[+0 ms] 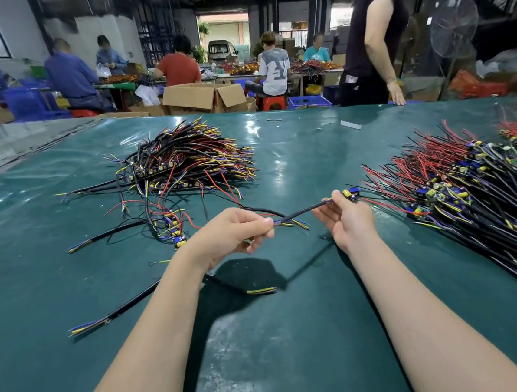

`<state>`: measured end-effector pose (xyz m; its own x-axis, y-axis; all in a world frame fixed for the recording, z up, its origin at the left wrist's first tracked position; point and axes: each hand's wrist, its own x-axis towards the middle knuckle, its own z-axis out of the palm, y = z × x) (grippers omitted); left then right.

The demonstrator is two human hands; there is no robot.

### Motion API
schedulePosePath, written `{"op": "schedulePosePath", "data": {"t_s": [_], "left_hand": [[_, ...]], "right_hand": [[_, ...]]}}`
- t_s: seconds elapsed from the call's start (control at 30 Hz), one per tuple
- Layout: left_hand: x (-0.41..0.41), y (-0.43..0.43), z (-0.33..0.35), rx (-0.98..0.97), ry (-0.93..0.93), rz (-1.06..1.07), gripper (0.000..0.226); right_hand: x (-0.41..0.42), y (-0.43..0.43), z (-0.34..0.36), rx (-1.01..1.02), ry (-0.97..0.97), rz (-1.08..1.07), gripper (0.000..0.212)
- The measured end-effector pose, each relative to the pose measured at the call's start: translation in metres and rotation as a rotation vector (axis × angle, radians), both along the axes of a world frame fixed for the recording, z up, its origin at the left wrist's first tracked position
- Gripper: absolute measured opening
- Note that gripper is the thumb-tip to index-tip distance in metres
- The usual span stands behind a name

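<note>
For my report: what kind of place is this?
Likely a small electronics assembly workshop: piles of wired circuit boards on the green table, other workers seated at benches, open cardboard boxes.

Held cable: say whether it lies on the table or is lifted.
Lifted: left hand and right hand pinch the cable; its shadow lies on the table.

The far pile [190, 158] lies on the table [295, 334] behind my left hand [229, 233]; the side pile [472, 197] lies on it right of my right hand [351, 218]. Between both hands hangs the cable [303, 212].
</note>
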<state>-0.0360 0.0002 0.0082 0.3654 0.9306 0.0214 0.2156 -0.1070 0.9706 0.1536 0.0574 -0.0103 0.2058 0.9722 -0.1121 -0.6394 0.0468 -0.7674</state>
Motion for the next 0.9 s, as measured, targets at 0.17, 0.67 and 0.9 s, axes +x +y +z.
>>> {"op": "schedulePosePath", "data": {"t_s": [0.17, 0.67, 0.9], "left_hand": [[-0.002, -0.004, 0.004, -0.021, 0.201, -0.051, 0.035], [-0.032, 0.007, -0.003, 0.149, 0.064, 0.384, 0.043], [-0.040, -0.003, 0.007, -0.178, 0.256, -0.002, 0.032]], "right_hand": [[0.001, -0.002, 0.001, -0.001, -0.040, 0.023, 0.024], [-0.005, -0.012, 0.004, 0.038, -0.141, 0.107, 0.023], [-0.002, -0.012, 0.007, 0.013, -0.180, 0.169, 0.022]]}}
